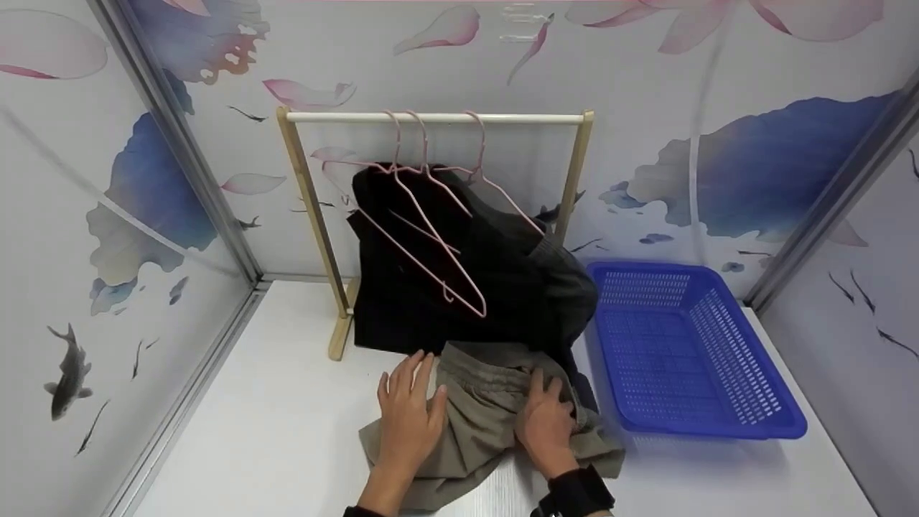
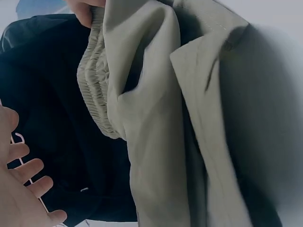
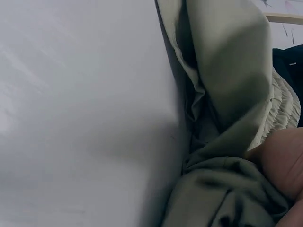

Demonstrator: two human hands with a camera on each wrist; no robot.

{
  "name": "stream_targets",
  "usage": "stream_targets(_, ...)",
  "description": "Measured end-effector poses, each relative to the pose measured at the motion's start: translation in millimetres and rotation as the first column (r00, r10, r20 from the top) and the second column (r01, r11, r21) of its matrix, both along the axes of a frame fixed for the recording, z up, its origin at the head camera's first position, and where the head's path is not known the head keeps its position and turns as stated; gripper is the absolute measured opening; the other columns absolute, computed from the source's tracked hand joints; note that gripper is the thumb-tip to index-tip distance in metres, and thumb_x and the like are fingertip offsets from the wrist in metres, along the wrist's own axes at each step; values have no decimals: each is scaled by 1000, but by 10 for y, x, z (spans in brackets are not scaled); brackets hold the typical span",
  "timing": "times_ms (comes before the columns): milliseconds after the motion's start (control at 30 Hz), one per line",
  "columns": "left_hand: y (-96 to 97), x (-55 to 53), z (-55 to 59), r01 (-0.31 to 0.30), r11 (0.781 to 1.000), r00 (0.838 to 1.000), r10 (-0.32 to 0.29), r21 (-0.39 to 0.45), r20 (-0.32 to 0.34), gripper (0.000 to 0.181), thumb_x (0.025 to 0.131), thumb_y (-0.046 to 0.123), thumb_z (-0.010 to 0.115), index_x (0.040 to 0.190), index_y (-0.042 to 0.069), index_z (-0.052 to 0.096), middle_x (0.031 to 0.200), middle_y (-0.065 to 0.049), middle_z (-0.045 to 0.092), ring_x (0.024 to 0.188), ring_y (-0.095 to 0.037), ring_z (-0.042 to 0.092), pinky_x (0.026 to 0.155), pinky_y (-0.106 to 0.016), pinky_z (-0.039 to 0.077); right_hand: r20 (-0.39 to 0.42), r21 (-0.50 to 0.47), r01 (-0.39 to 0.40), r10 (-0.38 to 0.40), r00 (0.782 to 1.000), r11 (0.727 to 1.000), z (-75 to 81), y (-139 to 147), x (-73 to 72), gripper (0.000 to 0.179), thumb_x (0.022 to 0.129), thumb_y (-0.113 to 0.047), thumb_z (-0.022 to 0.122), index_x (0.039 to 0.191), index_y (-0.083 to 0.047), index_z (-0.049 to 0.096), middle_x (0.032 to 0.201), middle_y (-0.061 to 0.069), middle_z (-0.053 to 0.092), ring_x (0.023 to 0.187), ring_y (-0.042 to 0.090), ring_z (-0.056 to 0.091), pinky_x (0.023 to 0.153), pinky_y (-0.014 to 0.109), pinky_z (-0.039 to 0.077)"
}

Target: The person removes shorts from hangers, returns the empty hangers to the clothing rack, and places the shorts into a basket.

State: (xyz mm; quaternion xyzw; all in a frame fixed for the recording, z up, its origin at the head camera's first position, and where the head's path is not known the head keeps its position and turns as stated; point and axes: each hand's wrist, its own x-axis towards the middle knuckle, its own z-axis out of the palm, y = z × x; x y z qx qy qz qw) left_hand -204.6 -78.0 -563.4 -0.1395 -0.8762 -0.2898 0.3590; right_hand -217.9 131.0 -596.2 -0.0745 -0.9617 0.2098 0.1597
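I am far away and look through the cameras. The shorts (image 1: 470, 438) lie on the near part of the tabletop (image 1: 244, 431), just in front of the dark clothes (image 1: 402, 316). I think that is a good spot because both hands can get to them. The right hand (image 1: 547, 424) has its fingers bent over the right part of the waistband (image 1: 484, 377) and grips the cloth, maybe so it does not slip. The left hand (image 1: 409, 413) holds nothing. Its fingers are loose and almost straight by the left edge of the shorts, perhaps to help steady them. I can't tell if its thumb touches the cloth.

Farther back, pink hangers (image 1: 426, 151) hook over a white rod (image 1: 531, 118), so the dark clothes can hang down. The blue basket (image 1: 711, 429) stands on the right, probably so it is close but not in the way.

The shorts are a dull green-brown. The waistband is bunched in tiny wrinkles, so I think it is stretchy. It is at the far end, and the legs spread out left and right on the near side. The cloth looks soft and has big, messy folds.
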Motion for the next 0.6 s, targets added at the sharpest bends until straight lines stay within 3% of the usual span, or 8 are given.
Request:
stream_targets(133,-3,6,-16,-5,1000,1000,5,-2,0,44,103,25,61,140,0,60,141,-20,57,131,-40,52,102,-72,36,149,17,20,-22,989,1000,39,-44,-10,73,89,-29,77,149,0,46,144,36,43,95,62,58,69,68,53)
stream_targets(233,-6,12,-14,-11,1000,1000,11,-8,0,45,102,24,63,140,0,60,140,-20,57,131,-40,52,102,-71,36,290,41,10,-21,957,999,80,-89,-28,99,86,-57,78,156,1,37,154,38,34,110,65,55,81,71,51)
stream_targets(333,-4,22,-2,-14,1000,1000,15,-12,10,47,97,18,68,139,0,60,140,-20,58,130,-40,52,102,-71,36,376,68,4,-29,926,998,83,-141,-41,120,78,-72,77,160,3,29,158,41,25,120,68,49,89,74,48)
stream_targets(400,-1,28,1,-14,1000,1000,14,-8,24,48,95,16,70,139,-1,60,140,-20,58,131,-40,51,103,-72,35,380,98,6,-44,924,995,57,-181,-45,128,73,-75,78,159,5,28,158,42,23,121,69,47,89,75,47)
stream_targets(500,6,34,-3,-12,1000,999,12,-3,50,47,97,17,68,140,0,60,141,-19,57,131,-40,51,103,-73,34,317,180,9,-67,946,984,1,-232,-38,131,67,-76,82,156,7,33,154,44,30,113,69,52,83,73,51)
stream_targets(600,16,38,-19,-13,1000,998,13,-5,61,45,99,20,66,139,0,60,141,-19,58,131,-39,51,103,-72,35,247,241,14,-75,966,970,-41,-241,-40,125,68,-71,85,153,8,39,148,44,37,103,66,57,75,69,54)
